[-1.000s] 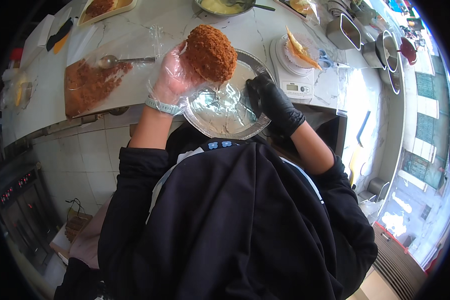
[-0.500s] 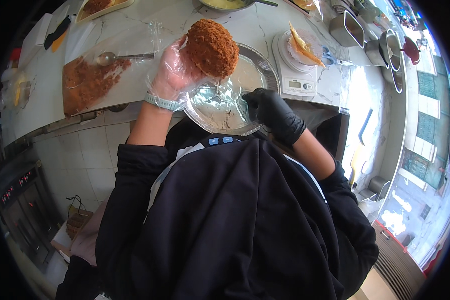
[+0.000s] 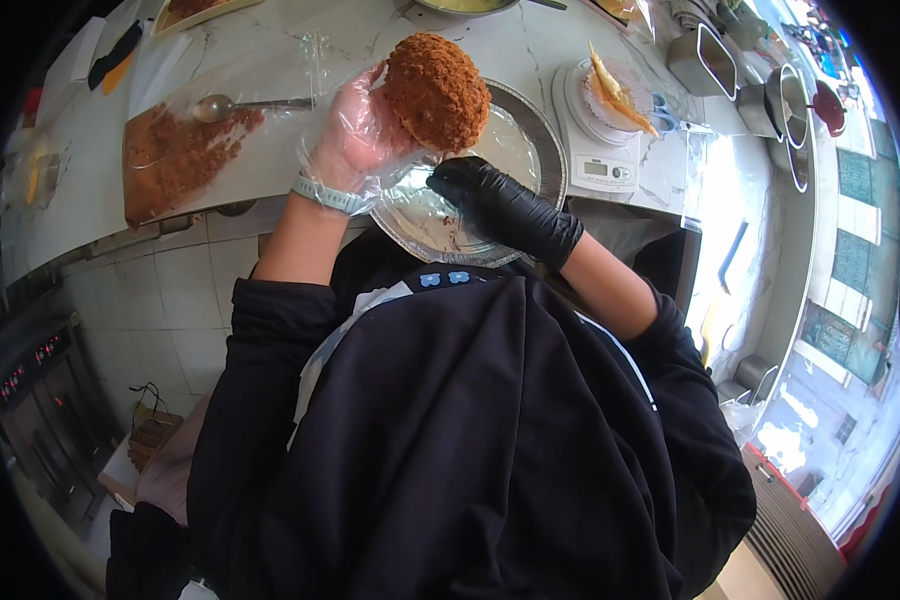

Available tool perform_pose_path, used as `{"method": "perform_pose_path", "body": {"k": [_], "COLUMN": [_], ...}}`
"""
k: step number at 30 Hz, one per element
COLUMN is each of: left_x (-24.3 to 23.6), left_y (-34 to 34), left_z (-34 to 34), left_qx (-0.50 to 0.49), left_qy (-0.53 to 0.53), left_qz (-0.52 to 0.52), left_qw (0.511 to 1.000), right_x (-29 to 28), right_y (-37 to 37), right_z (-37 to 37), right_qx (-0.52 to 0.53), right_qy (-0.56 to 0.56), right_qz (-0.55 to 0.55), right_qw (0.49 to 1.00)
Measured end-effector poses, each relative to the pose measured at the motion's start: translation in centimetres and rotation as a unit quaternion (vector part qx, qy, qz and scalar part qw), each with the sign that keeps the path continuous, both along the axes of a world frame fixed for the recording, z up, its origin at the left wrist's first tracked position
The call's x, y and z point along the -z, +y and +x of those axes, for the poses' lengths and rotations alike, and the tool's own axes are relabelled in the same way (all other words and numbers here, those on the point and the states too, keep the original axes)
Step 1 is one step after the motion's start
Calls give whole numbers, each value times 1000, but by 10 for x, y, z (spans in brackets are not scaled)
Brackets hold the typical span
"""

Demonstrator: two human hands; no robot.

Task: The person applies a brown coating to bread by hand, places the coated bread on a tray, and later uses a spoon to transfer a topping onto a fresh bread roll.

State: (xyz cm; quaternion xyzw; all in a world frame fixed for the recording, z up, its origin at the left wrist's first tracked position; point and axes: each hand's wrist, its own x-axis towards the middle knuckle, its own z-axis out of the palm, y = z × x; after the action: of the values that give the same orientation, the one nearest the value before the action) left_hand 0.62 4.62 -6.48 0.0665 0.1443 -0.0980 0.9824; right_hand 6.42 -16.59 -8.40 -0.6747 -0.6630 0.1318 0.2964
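My left hand point(image 3: 355, 135), in a clear plastic glove, holds up a round ball point(image 3: 437, 92) coated in brown crumbs. Below and behind it is a round foil tray point(image 3: 515, 150) with a shiny, clear film and a few brown bits in it. My right hand point(image 3: 480, 195), in a black glove, is curled low over the tray, just under the ball, with fingers closed; whether anything is in them is hidden. To the left a metal spoon point(image 3: 212, 107) lies on a clear plastic bag point(image 3: 175, 165) with brown crumbs.
A white scale point(image 3: 606, 172) holds a clear dish point(image 3: 625, 100) with a tan flat piece. Metal containers point(image 3: 700, 65) stand at right, a pan point(image 3: 465, 5) and a pale tray point(image 3: 190, 18) at the back. The counter's front edge runs below my hands.
My right hand has moved left across the foil tray to beneath the ball. My left hand and the ball have shifted slightly up and, lately, right.
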Motion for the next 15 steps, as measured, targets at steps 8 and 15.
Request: {"method": "perform_pose_path", "body": {"k": [8,15], "left_x": [4,0], "left_y": [-1,-2], "left_z": [-5,-4], "left_qx": [12,15], "left_qy": [-59,-61], "left_qz": [-79,-46], "left_qw": [995,997], "right_x": [-41,-32], "right_y": [-12,-15], "right_z": [-14,-11], "right_qx": [-72,-101], "right_qy": [138,93], "right_qz": [-131,-191], "right_qw": [979,972]}}
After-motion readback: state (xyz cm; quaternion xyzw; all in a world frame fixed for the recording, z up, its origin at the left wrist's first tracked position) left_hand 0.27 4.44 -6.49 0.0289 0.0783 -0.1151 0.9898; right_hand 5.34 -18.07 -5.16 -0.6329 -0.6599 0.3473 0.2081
